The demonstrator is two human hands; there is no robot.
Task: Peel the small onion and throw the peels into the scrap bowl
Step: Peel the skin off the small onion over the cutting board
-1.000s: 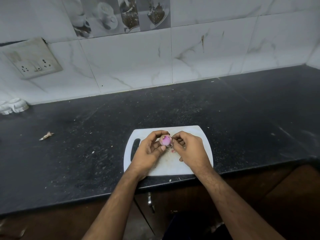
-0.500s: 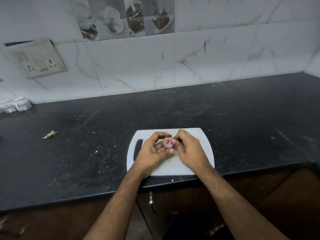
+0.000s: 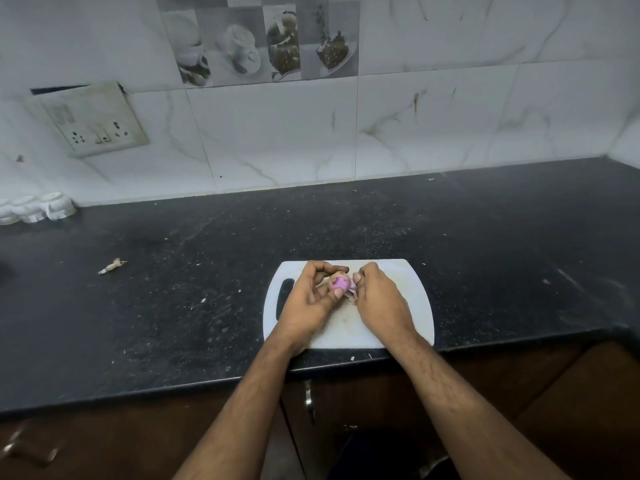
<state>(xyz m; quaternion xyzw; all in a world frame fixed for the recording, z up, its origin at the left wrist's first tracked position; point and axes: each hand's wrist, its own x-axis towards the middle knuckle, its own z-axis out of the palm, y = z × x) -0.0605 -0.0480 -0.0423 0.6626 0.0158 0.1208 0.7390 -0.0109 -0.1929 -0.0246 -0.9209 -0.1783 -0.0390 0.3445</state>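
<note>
**More purple flesh bared, peel hanging loose**

The small onion (image 3: 340,283) was held just above the white cutting board (image 3: 412,299), between both hands; compared with a second before, when it showed mostly pale skin with a pink patch, its top now showed a wider, clean purple surface; I judge that the peeling had advanced well but was not finished. The left hand (image 3: 313,299) had its fingers curled round the onion, thumb and forefinger closed on it from above and from below; the right hand (image 3: 379,303) pinched a pale strip of peel (image 3: 352,296) that hung under the onion, its fingers bent tightly. The scrap bowl was not in view, so the peel had not yet gone there; one scrap (image 3: 112,265) lay far to the left on the dark worktop (image 3: 207,271). The onion looked almost round; its bared end pointed up toward the camera, and I could not tell its long axis with certainty.
</note>
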